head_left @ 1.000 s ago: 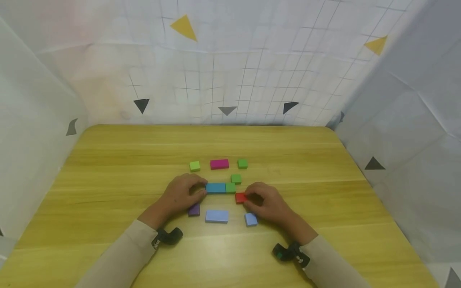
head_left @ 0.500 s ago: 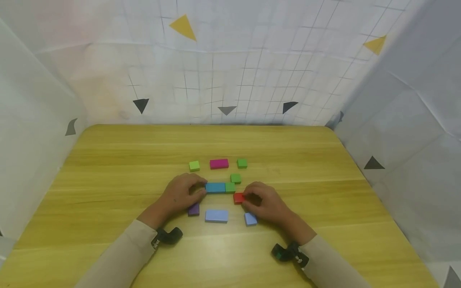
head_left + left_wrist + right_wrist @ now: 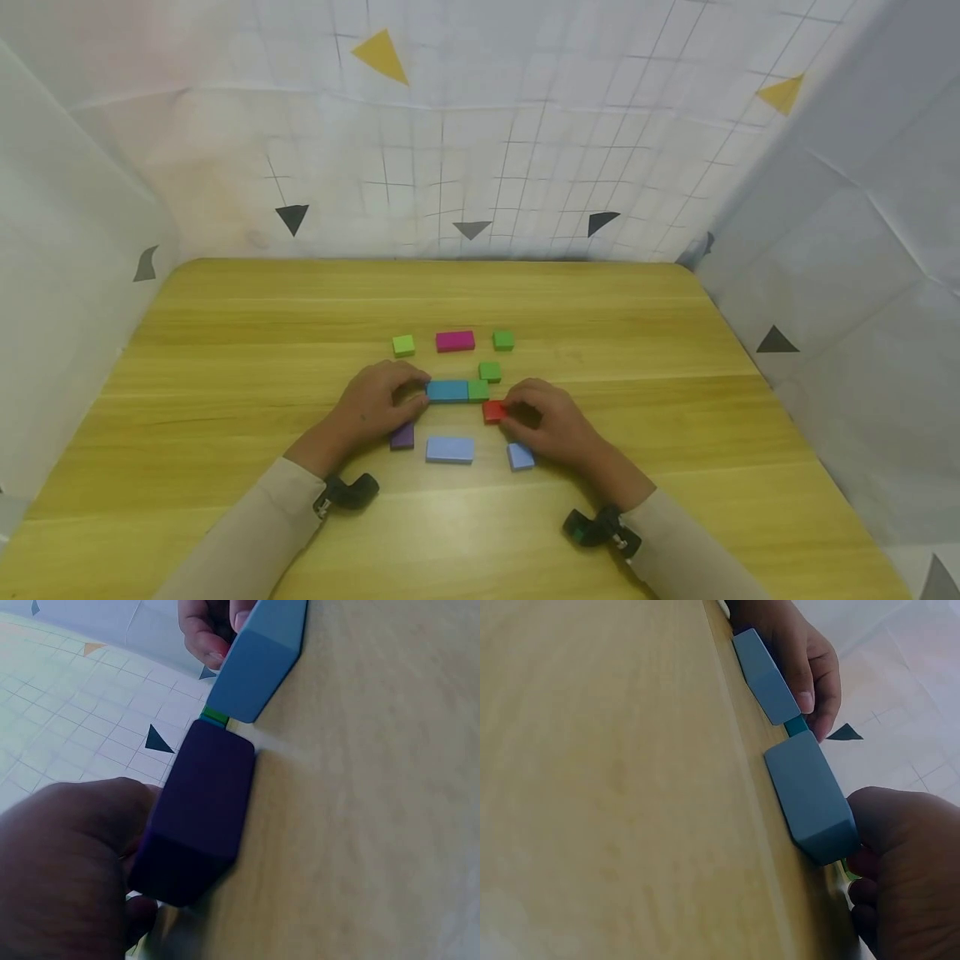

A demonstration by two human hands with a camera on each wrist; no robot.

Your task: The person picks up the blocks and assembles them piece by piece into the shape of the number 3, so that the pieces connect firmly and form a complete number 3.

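In the head view, my left hand (image 3: pixel 381 395) pinches the left end of a blue rectangular block (image 3: pixel 447 392) between thumb and fingers. A small green block (image 3: pixel 477 391) sits flush against that block's right end. My right hand (image 3: pixel 551 421) holds a small red block (image 3: pixel 493 412) by its right side, just below and right of the green one. Behind the green one stands another green block (image 3: pixel 490 372). A purple block (image 3: pixel 402 437), large in the left wrist view, lies by my left thumb. Close below my right hand is a small light blue block (image 3: pixel 521 457).
A longer light blue block (image 3: pixel 450 450) lies in front of the blue one. Farther back, a lime block (image 3: pixel 403 346), a magenta block (image 3: pixel 455 341) and a green block (image 3: pixel 503 340) form a spaced row. The wooden table (image 3: pixel 225 333) meets white sheeting (image 3: pixel 480 125) at its back and sides.
My right hand has slid the red block a little leftward, toward the spot below the green block. The left hand and the blue block stay where they were.
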